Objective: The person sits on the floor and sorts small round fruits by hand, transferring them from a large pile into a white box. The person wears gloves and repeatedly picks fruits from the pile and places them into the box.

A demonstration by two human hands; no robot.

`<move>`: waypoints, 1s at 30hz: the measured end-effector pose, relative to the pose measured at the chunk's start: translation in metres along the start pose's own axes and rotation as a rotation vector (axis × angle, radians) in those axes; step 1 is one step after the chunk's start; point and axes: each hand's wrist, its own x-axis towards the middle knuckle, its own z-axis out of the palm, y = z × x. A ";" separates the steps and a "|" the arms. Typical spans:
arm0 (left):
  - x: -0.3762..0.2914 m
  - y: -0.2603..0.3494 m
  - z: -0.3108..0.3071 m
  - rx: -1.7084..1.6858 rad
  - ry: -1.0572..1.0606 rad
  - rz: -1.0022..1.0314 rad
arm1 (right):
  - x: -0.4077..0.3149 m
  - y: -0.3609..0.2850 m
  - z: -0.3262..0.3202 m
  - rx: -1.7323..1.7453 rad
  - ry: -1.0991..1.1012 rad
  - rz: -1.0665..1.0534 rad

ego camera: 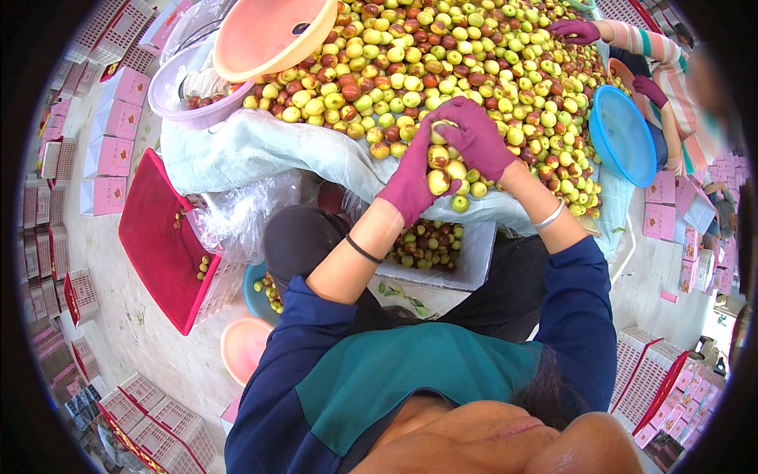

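My left hand, in a purple-red glove, cups several yellow-green and brown jujubes at the near edge of a large heap of jujubes. My right hand, gloved alike, is bent over the same fruit, its fingertips on an upper jujube and touching my left fingers. The heap lies on a pale cloth that hangs over the near edge. Below my wrists, a box between my knees holds smaller green and brown jujubes.
An orange basin and a lilac basin stand at left, above a red-lined crate. At right is a blue basin, beside a co-worker's gloved hands. Pink cartons and stacked crates stand on the floor.
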 end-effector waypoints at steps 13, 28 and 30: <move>-0.003 0.009 -0.002 -0.225 0.109 0.138 | 0.016 0.161 -0.082 -0.646 -0.073 0.499; -0.003 0.009 0.002 -0.064 0.301 0.106 | -0.056 0.102 -0.075 -0.595 -0.237 0.441; -0.004 0.009 0.002 -0.043 0.304 0.115 | -0.058 0.107 -0.082 -0.505 -0.255 0.458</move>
